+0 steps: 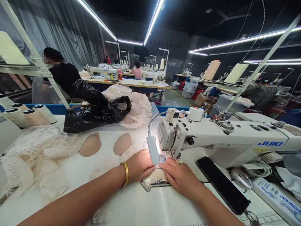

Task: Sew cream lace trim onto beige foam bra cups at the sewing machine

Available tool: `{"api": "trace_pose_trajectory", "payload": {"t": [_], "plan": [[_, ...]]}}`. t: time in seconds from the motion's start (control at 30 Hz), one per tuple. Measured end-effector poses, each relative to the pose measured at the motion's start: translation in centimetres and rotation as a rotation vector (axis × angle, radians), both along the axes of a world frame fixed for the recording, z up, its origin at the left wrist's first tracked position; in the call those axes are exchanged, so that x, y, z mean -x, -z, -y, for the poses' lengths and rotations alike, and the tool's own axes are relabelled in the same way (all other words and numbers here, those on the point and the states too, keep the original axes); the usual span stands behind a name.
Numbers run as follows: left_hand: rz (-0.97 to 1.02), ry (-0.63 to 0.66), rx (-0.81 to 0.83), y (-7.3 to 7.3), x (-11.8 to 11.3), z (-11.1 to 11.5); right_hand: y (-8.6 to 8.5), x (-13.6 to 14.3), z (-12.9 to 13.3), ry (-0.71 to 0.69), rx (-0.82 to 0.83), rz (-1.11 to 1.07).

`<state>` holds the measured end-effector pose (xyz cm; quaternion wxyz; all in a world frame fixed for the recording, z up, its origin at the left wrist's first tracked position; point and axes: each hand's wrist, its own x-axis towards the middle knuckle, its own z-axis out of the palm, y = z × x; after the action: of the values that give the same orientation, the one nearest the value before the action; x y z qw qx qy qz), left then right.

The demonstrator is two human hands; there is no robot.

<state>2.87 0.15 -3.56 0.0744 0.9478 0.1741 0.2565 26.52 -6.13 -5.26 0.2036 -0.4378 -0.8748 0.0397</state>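
Note:
My left hand point(138, 164), with a gold bracelet point(127, 174) at the wrist, presses and grips a strip of cream lace fabric point(128, 153) beside the needle area of a white sewing machine point(188, 133). The lamp head point(153, 150) covers some of its fingertips. Close by on the right, my right hand point(182, 177) has its fingers bent together at the edge of the same work, under the presser foot. What exactly lies between its fingertips is hard to see. Two beige bra cups point(90, 145) point(122, 144) lie left of the hands.
Cream lace point(35, 160) is heaped at the left, near thread cones point(44, 113). A black plastic bag point(94, 116) and more lace point(138, 106) lie behind. Right of the machine bed are a black phone point(222, 185) and a mouse point(241, 178). A person in black point(64, 78) bends beyond the table.

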Motion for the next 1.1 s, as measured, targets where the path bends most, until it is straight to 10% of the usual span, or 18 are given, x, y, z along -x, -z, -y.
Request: {"api": "trace_pose_trajectory", "payload": {"t": [0.57,0.8,0.9,1.03,1.1], "plan": [[-0.26,-0.211,-0.015,-0.4,-0.5,-0.9,0.5,0.0,-0.1,0.001,0.068,-0.144],[-0.151,-0.281,0.123,-1.5,2.2,5.0,-0.9,3.3,2.3,0.118,0.748,-0.785],[0.225,-0.147,0.661,-0.9,3.2,10.8,-1.1,5.5,3.8,0.113,0.911,-1.124],[0.679,-0.2,1.78,0.2,2.7,15.6,-1.2,8.3,6.4,0.138,0.867,-1.396],[1.029,-0.317,1.907,-0.2,2.2,15.7,-1.0,9.3,7.9,0.161,0.803,-1.443]]}}
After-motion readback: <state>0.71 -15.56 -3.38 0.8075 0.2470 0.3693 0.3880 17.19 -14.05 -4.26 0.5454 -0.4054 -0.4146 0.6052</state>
